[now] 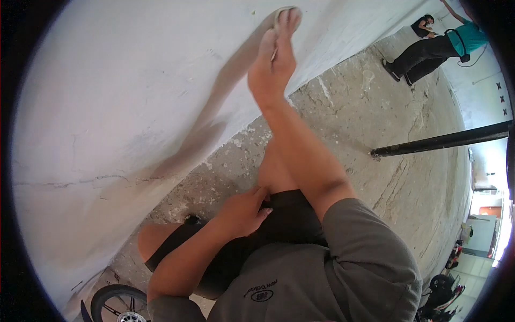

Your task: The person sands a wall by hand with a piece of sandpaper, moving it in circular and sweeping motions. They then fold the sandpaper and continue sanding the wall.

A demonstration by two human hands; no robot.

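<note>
My right hand (pixel 272 70) is raised against the white wall (pixel 134 80), arm stretched out. Between its thumb and fingers is a thin pale sheet (pixel 277 24), pressed to the wall surface; only its edges show, and its exact kind is unclear. A shadow of the arm falls along the wall. My left hand (pixel 244 212) lies on my thigh by the hem of the dark shorts (pixel 292 212), thumb and fingers apart, holding nothing.
A black pole (pixel 440 142) stands on the rough concrete floor (pixel 365 107) at right. Further off, one person in a teal top (pixel 472 37) stands and another person (pixel 424 26) is low near the wall. A wheel (pixel 119 306) is at bottom left, motorcycles (pixel 442 290) at lower right.
</note>
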